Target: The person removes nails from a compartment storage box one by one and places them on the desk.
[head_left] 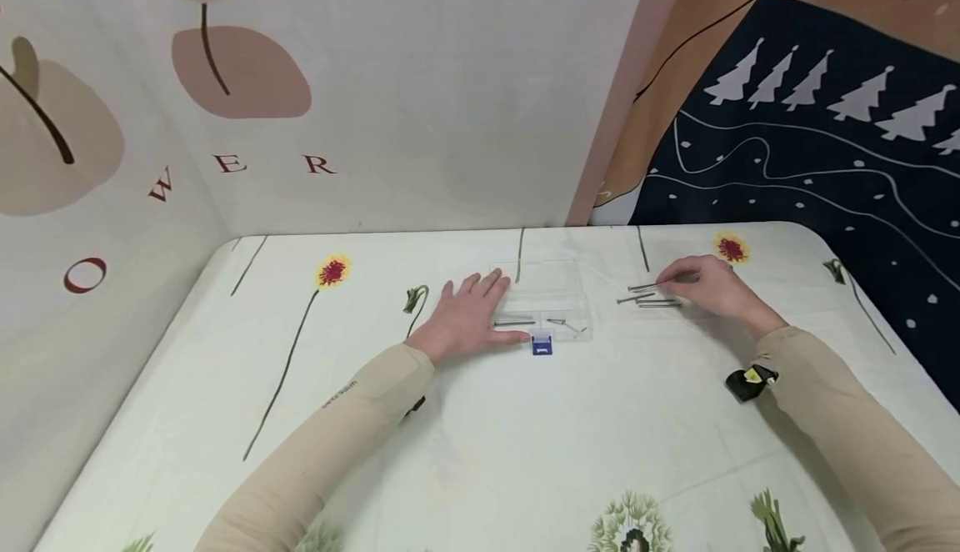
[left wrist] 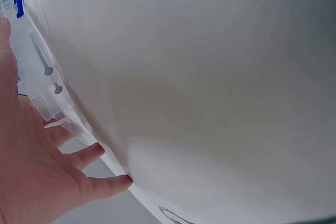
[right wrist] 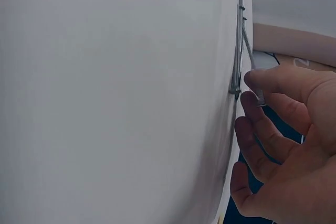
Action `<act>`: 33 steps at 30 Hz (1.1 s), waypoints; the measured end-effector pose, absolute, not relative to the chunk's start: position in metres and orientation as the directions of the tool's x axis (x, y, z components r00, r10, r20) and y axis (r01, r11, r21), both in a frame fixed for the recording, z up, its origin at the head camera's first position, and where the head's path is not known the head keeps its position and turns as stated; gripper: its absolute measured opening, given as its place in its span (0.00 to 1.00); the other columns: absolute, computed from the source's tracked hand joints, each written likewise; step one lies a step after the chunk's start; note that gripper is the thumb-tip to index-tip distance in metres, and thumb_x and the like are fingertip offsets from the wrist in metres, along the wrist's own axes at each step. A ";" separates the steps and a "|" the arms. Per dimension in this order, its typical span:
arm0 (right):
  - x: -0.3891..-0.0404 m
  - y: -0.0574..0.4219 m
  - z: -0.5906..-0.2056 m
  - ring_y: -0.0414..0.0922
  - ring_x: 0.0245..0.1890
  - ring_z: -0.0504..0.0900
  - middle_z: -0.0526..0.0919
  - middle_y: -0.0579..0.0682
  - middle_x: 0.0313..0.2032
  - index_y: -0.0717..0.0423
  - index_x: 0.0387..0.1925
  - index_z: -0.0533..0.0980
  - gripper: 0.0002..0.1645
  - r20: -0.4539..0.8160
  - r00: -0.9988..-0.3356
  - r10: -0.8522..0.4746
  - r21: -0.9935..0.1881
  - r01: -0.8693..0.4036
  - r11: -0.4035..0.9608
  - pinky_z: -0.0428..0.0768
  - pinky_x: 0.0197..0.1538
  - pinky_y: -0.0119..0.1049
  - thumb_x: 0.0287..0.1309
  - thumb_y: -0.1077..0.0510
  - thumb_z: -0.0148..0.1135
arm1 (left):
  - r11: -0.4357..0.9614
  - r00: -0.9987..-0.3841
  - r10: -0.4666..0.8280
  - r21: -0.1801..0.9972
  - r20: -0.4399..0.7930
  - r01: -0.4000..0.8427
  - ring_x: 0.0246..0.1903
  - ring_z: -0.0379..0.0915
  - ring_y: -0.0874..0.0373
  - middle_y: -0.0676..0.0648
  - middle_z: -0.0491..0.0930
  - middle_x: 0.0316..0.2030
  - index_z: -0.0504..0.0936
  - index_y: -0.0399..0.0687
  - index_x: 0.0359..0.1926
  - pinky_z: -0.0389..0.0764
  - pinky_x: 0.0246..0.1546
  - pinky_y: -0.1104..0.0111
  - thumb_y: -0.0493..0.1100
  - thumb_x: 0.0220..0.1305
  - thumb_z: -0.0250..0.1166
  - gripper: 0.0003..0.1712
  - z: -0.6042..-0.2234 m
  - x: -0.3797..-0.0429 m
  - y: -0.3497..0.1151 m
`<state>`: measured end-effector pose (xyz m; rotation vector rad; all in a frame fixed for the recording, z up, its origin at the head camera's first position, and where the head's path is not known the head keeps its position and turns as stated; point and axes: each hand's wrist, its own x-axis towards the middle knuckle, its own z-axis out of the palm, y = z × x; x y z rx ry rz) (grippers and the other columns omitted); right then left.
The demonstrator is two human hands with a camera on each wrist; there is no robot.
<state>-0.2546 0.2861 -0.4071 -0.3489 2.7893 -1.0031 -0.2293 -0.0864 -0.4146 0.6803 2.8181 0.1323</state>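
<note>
My left hand (head_left: 467,318) lies with spread, straight fingers at the left side of a clear plastic box (head_left: 587,331), its thumb along the front edge near a blue latch (head_left: 542,343). The transparent lid (head_left: 543,264) stands open behind. Long nails (head_left: 515,323) lie in the left compartment, and smaller nails (head_left: 558,321) in the right one. To the right of the box, my right hand (head_left: 708,287) pinches a nail (right wrist: 248,45) between thumb and forefinger. Several loose long nails (head_left: 658,303) lie on the cloth just beneath its fingertips.
A white cloth (head_left: 480,435) printed with flowers covers the table. A pale printed wall sheet (head_left: 450,118) rises behind the table, and a dark sheet with white trees (head_left: 810,143) hangs at the right. A black wrist device (head_left: 746,383) sits at the right cuff.
</note>
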 end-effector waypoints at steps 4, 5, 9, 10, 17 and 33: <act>-0.255 0.289 -0.407 0.57 0.49 0.75 0.82 0.62 0.45 0.65 0.43 0.82 0.11 -0.067 -0.959 -0.276 -0.660 -0.165 0.733 0.71 0.50 0.49 0.63 0.61 0.62 | 0.888 -0.863 0.458 0.146 -0.214 0.435 0.71 0.45 0.43 0.48 0.45 0.75 0.50 0.51 0.76 0.50 0.64 0.40 0.80 0.56 0.49 0.58 -0.414 -0.229 -0.087; -0.255 0.289 -0.408 0.56 0.49 0.76 0.82 0.62 0.45 0.65 0.43 0.82 0.11 -0.065 -0.960 -0.274 -0.658 -0.165 0.734 0.72 0.50 0.49 0.63 0.61 0.62 | 0.887 -0.862 0.460 0.151 -0.212 0.436 0.71 0.45 0.43 0.48 0.46 0.75 0.50 0.51 0.76 0.50 0.64 0.39 0.80 0.56 0.50 0.58 -0.414 -0.229 -0.087; -0.255 0.287 -0.407 0.56 0.47 0.77 0.82 0.61 0.44 0.65 0.43 0.82 0.12 -0.044 -0.961 -0.274 -0.660 -0.178 0.730 0.73 0.48 0.47 0.63 0.61 0.61 | 0.887 -0.862 0.460 0.149 -0.211 0.437 0.71 0.45 0.43 0.47 0.46 0.75 0.50 0.51 0.76 0.50 0.64 0.39 0.80 0.56 0.49 0.58 -0.414 -0.229 -0.087; -0.254 0.286 -0.407 0.56 0.47 0.77 0.82 0.61 0.44 0.65 0.43 0.81 0.12 -0.042 -0.961 -0.273 -0.662 -0.178 0.728 0.73 0.48 0.47 0.64 0.60 0.61 | 0.886 -0.862 0.461 0.150 -0.210 0.438 0.71 0.45 0.43 0.47 0.46 0.75 0.50 0.50 0.76 0.50 0.64 0.39 0.80 0.56 0.49 0.58 -0.414 -0.229 -0.087; -0.250 0.271 -0.404 0.56 0.49 0.76 0.82 0.61 0.45 0.65 0.44 0.81 0.13 -0.024 -0.958 -0.287 -0.681 -0.194 0.706 0.72 0.53 0.53 0.66 0.59 0.58 | 0.888 -0.860 0.459 0.144 -0.221 0.437 0.71 0.44 0.43 0.48 0.45 0.75 0.49 0.51 0.76 0.50 0.64 0.40 0.80 0.55 0.49 0.58 -0.414 -0.230 -0.086; -0.241 0.239 -0.407 0.49 0.43 0.79 0.83 0.56 0.40 0.66 0.41 0.82 0.08 0.028 -0.914 -0.406 -0.719 -0.301 0.627 0.78 0.51 0.41 0.63 0.67 0.59 | 0.893 -0.865 0.448 0.144 -0.227 0.426 0.71 0.44 0.45 0.50 0.45 0.75 0.50 0.53 0.76 0.49 0.65 0.41 0.81 0.53 0.51 0.59 -0.414 -0.230 -0.087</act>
